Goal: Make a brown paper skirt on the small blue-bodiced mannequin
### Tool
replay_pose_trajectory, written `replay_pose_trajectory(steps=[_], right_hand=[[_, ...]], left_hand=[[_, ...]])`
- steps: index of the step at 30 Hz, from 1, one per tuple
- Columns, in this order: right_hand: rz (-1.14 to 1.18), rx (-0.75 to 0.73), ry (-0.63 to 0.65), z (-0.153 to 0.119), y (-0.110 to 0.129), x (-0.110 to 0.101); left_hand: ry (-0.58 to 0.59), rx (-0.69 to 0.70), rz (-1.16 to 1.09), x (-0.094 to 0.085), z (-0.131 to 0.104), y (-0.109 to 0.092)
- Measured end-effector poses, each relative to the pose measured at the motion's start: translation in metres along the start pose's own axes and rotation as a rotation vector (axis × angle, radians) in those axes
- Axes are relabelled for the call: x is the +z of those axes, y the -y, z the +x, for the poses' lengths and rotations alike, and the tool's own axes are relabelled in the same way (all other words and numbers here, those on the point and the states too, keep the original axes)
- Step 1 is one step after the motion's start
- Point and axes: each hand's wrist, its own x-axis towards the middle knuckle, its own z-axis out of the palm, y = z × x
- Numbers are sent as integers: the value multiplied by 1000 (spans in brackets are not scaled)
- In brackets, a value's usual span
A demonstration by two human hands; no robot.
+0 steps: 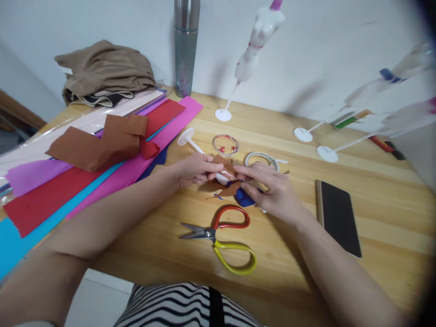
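Between my two hands, over the table, lies a small white dress-form mannequin [223,179] with its stand base [186,136] pointing left. Brown crepe paper [227,169] covers part of its body. My left hand [196,169] is closed on the mannequin and the paper's left edge, thumb on top. With fingertips pinched at the paper's right end, my right hand [274,186] also steadies the form. Dark blue paper [244,198] and a loose brown strip show beneath. Scissors [209,233] with one red and one yellow handle rest just below, blades slightly apart.
Coloured crepe paper sheets [81,188] and folded brown cloth [105,68] lie left. A tall bottle [185,54] and a mannequin [248,61] stand behind. Tape [262,156], a clear ring [225,144] and a phone [339,217] are nearby; two more mannequins stand right.
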Motion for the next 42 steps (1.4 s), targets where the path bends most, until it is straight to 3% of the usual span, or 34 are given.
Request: replay_pose_trajectory(steps=[24,33,42], right_hand=[[-5,157,71,-1,-1,-2],[21,91,81,0,0,-3],[62,263,49,1,2,-6]], left_hand=[[-30,-45,-39,1,1,0],[-34,-40,-44,3,-2,-2],[-22,-27,-22,3,1,-1]])
